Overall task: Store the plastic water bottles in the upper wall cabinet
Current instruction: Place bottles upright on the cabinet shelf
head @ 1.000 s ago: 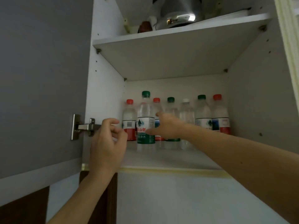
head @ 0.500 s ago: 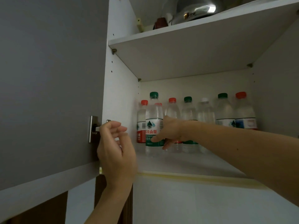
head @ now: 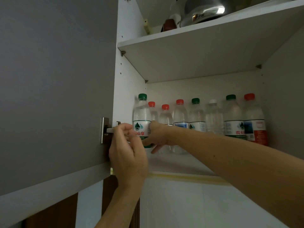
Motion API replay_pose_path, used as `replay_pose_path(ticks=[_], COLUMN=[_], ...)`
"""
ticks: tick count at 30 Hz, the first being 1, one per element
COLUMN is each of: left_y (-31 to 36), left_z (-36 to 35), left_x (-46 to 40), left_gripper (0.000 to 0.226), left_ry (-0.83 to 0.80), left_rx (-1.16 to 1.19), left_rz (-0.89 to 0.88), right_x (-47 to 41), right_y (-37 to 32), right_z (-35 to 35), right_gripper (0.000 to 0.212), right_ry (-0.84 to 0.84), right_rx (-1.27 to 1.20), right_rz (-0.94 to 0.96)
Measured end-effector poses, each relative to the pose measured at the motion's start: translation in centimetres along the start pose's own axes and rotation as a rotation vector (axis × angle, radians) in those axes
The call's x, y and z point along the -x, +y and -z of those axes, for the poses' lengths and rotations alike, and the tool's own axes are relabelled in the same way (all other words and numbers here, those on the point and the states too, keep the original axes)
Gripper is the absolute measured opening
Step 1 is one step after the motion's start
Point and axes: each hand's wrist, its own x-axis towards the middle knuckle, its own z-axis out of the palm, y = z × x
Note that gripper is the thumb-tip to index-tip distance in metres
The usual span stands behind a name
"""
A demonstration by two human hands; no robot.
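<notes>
1. Eight plastic water bottles are seen upright on the lower shelf of the upper wall cabinet, arranged behind and to the right of the right hand.
2. Nearest the left wall, the green-capped bottle is gripped at its label by the right hand, the thumb being laid across the lower label and the fingers wrapped behind.
3. Just beyond the right hand, red-capped bottles are partly hidden; further right along the forearm a green-capped, a white-capped, another green-capped and a red-capped bottle are lined up against the back wall.
4. The left hand is held in front of the gripped bottle, fingers loosely curled and nothing enclosed; contact with the bottle cannot be told.
5. To the left of the left hand, the open grey door and its metal hinge are shown.
6. Above both hands, a steel kettle is kept on the upper shelf.
</notes>
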Motion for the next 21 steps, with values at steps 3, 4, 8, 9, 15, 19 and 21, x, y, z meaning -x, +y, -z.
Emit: replay_pose_path(ticks=[3,4,8,9,15,19,21], left_y=[0.1,0.2,0.9,1.1,2.8,7.0,9.3], left_z=[0.0,0.0,0.2,0.2,0.1,0.1,0.3], left_x=[0.0,0.0,-0.2,-0.3,-0.1,1.9,3.7], left_gripper=[0.024,0.024,0.024,0.025,0.03,0.035,0.031], left_ry=[-0.008,-0.012,-0.05,-0.072,-0.288,-0.394,-0.482], left_rx=[-0.039,-0.053,-0.125,-0.142,-0.167,0.06,0.188], left_rz=[0.011,0.016,0.011,0.015,0.001,-0.022,-0.016], right_x=[1.2,1.8,6.4,7.9,18.1,25.2,28.9], right_y=[0.6,0.9,2.0,2.5,5.3,6.7,7.4], right_z=[-0.5,-0.5,0.8,1.3,3.2,3.5,2.8], right_gripper=[0.054,0.047,0.016,0.016,0.019,0.029,0.033], right_ry=[-0.03,-0.023,0.114,0.156,0.388,0.59,0.634], right_rx=[0.081,0.106,0.25,0.284,0.49,0.636,0.819], right_rz=[0.012,0.033,0.138,0.148,0.194,0.242,0.241])
